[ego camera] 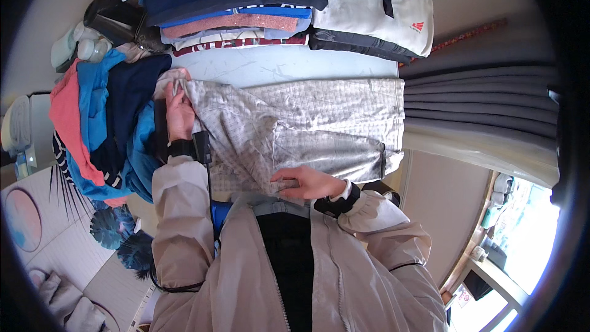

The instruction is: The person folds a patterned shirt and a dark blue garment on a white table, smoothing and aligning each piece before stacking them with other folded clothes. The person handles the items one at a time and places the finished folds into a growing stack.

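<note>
A light grey checked cotton garment (318, 106) lies spread across the white table (276, 63) before me, its surface rumpled. My left hand (179, 113) pinches the garment's far left part, where a pinkish edge shows. At the near edge, close to my body, my right hand (311, 183) has a fold of the same cloth between thumb and fingers. A small dark strip lies across the garment at its lower right. Just left of my left hand is a loose heap of clothes, with a blue garment (94, 87), a navy one (124, 101) and a coral one (73, 115).
Folded clothes (235, 23) are stacked along the far side, beside a folded white polo shirt (364, 14) on dark folded garments. A black container (113, 16) and plastic jars (92, 48) stand at the far left. Grey curtains (479, 101) hang at the right.
</note>
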A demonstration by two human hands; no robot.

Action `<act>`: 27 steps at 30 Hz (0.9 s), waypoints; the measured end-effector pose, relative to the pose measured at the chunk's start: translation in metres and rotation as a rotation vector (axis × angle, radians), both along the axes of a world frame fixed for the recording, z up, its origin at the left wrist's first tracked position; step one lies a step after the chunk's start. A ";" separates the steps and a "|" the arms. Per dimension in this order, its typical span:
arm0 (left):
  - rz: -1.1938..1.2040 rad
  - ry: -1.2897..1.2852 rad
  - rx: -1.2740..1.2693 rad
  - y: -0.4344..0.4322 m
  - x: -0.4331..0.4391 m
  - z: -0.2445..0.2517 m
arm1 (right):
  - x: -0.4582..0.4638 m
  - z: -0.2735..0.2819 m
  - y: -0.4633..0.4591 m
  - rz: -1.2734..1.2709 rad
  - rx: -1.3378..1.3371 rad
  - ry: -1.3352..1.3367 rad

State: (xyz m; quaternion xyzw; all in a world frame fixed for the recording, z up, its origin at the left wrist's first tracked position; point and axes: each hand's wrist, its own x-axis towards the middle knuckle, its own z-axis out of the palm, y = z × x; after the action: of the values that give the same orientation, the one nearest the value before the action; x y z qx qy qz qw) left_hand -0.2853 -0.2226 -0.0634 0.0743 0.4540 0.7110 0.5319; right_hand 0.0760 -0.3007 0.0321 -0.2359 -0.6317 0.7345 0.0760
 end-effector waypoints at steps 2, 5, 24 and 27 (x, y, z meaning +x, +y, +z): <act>-0.027 0.134 -0.048 -0.002 0.004 -0.003 | 0.002 -0.006 0.001 -0.006 -0.074 -0.054; -0.064 0.390 -0.114 -0.002 0.007 -0.003 | 0.003 -0.002 0.007 -0.007 -0.122 -0.052; 0.026 0.565 -0.297 -0.036 0.024 0.040 | 0.155 -0.061 0.042 -1.608 -0.287 -0.239; -0.066 0.447 -0.265 -0.051 0.011 0.019 | 0.193 -0.069 0.051 -1.833 -0.133 -0.250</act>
State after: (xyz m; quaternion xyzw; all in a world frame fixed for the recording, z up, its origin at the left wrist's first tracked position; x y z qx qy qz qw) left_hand -0.2740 -0.2736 -0.0447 0.1739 0.6466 0.5936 0.4464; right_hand 0.2687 -0.2496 -0.0368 -0.7247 -0.1585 0.3912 0.5447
